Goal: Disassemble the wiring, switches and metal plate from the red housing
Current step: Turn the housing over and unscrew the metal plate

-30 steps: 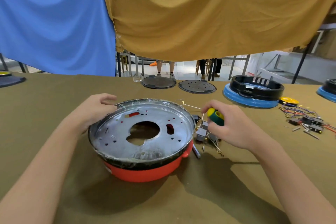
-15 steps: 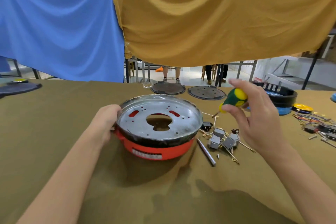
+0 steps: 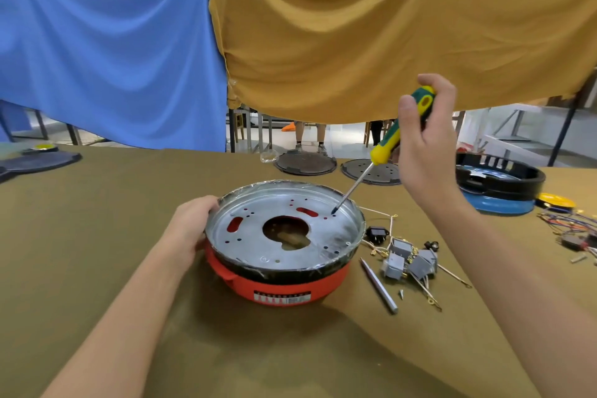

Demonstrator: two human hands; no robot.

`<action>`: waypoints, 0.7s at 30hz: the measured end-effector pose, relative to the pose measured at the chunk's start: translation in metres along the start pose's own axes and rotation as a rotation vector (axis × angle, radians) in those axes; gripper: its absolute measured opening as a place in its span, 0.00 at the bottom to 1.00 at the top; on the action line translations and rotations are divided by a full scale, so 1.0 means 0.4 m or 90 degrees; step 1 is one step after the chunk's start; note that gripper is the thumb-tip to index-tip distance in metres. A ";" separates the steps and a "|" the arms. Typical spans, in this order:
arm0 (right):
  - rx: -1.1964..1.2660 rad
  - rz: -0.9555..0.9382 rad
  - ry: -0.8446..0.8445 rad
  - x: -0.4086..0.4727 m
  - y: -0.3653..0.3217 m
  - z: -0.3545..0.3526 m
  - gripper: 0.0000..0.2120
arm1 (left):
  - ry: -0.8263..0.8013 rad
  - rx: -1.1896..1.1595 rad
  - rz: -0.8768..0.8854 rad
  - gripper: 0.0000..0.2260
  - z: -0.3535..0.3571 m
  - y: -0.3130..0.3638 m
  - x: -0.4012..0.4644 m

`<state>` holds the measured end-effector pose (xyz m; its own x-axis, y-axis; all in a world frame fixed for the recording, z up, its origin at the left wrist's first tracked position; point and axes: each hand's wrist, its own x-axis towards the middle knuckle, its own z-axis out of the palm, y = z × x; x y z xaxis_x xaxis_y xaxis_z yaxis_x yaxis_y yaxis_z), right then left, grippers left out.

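**Screwdriver tip meets the plate's far-right rim**

Near the middle of the table (image 3: pixel 97 236), a little toward our near edge, sits the red housing (image 3: pixel 277 284) with the round metal plate (image 3: pixel 255 245) still seated in its top, ringed by a black band. Our left hand (image 3: pixel 190 229) wraps the left rim of the housing, fingers curled and pressed against the edge to steady it. Our right hand (image 3: pixel 423 139) is raised well above the table on the right side and is closed around the green-and-yellow handle of a screwdriver (image 3: pixel 387 145).

What the next move turns on is the slant of the tool. Its long axis runs from the handle, high and to the right, down and leftward to the tip, which lands on the far-right part of the plate, at or just beside a small dark hole there. We cannot tell whether a screw sits under the tip. The right hand is the nearer one to that spot; the left hand lies across the plate from it.

We judge the plate to be the part left to free: grey switches (image 3: pixel 407 262) with their thin leads already lie loose on the table just right of the housing, beside a small black socket (image 3: pixel 376 232) and a bare metal rod (image 3: pixel 378 286). A steeper shaft angle would probably help the tip stay seated when we turn.
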<state>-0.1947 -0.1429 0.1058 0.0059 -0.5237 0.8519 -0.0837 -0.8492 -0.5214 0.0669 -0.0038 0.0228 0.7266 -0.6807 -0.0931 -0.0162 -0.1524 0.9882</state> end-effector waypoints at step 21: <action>-0.029 -0.001 -0.074 0.039 0.049 0.055 0.14 | -0.068 -0.043 -0.065 0.32 -0.013 0.031 -0.022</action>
<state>-0.1745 -0.1692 0.1078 0.1209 -0.5284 0.8404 -0.1283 -0.8478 -0.5146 0.0637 0.0041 0.0365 0.6450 -0.7371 -0.2016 0.1022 -0.1783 0.9787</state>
